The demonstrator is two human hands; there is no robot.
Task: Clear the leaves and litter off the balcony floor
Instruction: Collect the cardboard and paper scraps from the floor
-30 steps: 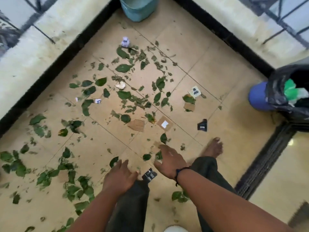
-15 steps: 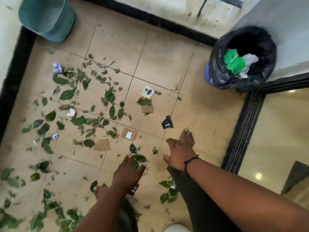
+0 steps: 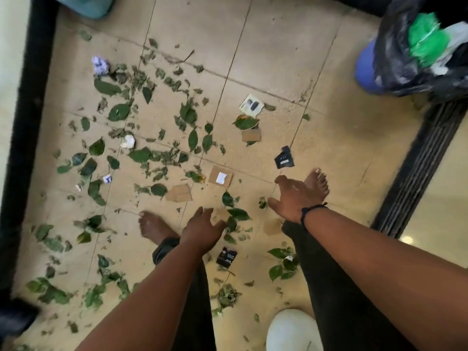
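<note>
Glossy green leaves [image 3: 140,155], flat cardboard scraps [image 3: 178,193], beige tile floor [image 3: 329,138].

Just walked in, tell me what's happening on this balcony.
A barefoot person stands on the tiled floor with both arms reaching down. The left hand and right hand are open and empty, nothing in either grip. Leaves, cardboard scraps and black wrappers lie scattered around the feet. A bin lined with a black bag waits in the corner, so clearing has barely begun.
</note>
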